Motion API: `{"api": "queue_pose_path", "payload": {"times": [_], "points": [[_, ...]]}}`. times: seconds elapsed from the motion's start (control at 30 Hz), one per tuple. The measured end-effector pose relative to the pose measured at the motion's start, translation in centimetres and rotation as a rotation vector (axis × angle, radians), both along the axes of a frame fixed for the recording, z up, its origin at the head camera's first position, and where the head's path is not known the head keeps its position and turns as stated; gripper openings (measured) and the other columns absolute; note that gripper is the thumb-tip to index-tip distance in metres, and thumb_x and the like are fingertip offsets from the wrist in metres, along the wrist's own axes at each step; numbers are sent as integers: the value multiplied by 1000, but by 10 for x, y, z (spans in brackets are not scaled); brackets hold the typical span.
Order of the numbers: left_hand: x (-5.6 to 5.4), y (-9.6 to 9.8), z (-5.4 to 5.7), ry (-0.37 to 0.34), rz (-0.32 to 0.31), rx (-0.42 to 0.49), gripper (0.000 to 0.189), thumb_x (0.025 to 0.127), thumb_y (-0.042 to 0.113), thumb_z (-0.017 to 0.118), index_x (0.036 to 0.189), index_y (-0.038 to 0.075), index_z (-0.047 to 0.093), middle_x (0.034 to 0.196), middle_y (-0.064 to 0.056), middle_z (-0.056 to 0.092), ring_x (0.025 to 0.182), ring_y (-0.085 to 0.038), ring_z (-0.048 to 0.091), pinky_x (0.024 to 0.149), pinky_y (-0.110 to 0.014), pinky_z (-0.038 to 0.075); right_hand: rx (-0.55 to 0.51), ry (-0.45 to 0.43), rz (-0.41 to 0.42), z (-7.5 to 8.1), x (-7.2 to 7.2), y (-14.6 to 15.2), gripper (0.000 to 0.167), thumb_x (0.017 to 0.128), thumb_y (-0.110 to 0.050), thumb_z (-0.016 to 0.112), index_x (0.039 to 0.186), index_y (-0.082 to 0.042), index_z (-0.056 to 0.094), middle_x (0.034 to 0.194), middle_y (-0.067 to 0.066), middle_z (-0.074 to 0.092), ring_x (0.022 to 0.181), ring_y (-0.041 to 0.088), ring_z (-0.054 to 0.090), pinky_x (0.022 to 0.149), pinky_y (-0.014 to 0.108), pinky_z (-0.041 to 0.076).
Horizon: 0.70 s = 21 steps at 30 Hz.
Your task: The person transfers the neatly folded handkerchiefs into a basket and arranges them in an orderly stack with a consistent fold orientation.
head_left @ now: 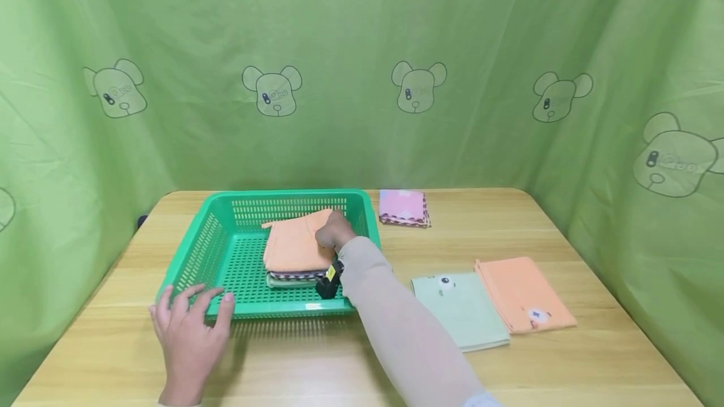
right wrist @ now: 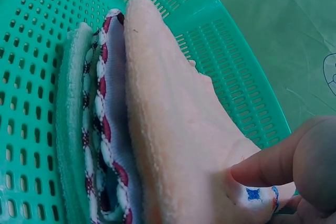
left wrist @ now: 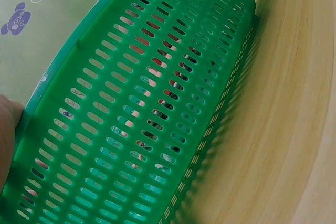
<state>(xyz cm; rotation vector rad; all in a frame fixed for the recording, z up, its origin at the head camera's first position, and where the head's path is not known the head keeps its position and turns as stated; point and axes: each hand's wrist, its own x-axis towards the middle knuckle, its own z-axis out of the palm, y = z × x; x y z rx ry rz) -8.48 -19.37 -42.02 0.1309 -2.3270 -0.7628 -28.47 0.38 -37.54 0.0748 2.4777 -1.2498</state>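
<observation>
Inside the green plastic basket (head_left: 351, 307) lies a small stack of folded towels, with an orange towel (head_left: 296, 245) on top. Under it show a towel with a checkered, braided-looking edge (right wrist: 105, 77) and a pale green towel (right wrist: 74, 114). My right hand (head_left: 335, 231) pinches the orange towel near its far right corner, its thumb (right wrist: 262, 169) on the upper face beside a blue embroidered mark. The other right fingers are mostly hidden. At the basket's near left corner my left hand (head_left: 189, 331) rests with spread fingers on the rim.
A second orange towel (head_left: 523, 294) and a pale green towel (head_left: 460, 313) lie side by side on the wooden table (head_left: 305, 363), right of the basket. Farther back is a folded pink towel (head_left: 403, 206). A green curtain (head_left: 351, 143) surrounds the table's back and sides.
</observation>
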Motion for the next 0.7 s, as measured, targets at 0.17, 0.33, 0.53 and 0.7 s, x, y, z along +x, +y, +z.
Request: {"api": "queue_pose_path", "payload": {"times": [0.17,0.33,0.53,0.7], "points": [[0,0,1,-15,0,1,36,90,34,61,97,0,70,118,-28,58,135,-51,21,107,-70,-6,27,13,16,-2,0,0,79,83,10,49,151,5,9,135,27,43,63,25,38,45,29,22],[1,0,-1,-26,-1,5,35,90,34,61,98,0,70,118,-28,58,135,-51,20,107,-70,-5,16,8,14,-2,2,0,82,83,9,47,153,2,5,133,25,48,49,16,24,43,28,21],[0,-1,-1,-8,-3,-4,34,90,33,62,97,0,70,117,-28,58,135,-51,22,107,-70,-6,-40,-5,15,2,4,2,90,84,10,46,156,-12,-3,141,24,46,43,11,21,42,27,22],[-1,-2,-2,-5,2,-4,35,89,33,63,97,-1,70,116,-29,58,134,-51,22,106,-71,-7,-68,-1,13,3,5,1,91,83,12,47,156,-16,1,154,20,29,46,12,22,42,27,23]]}}
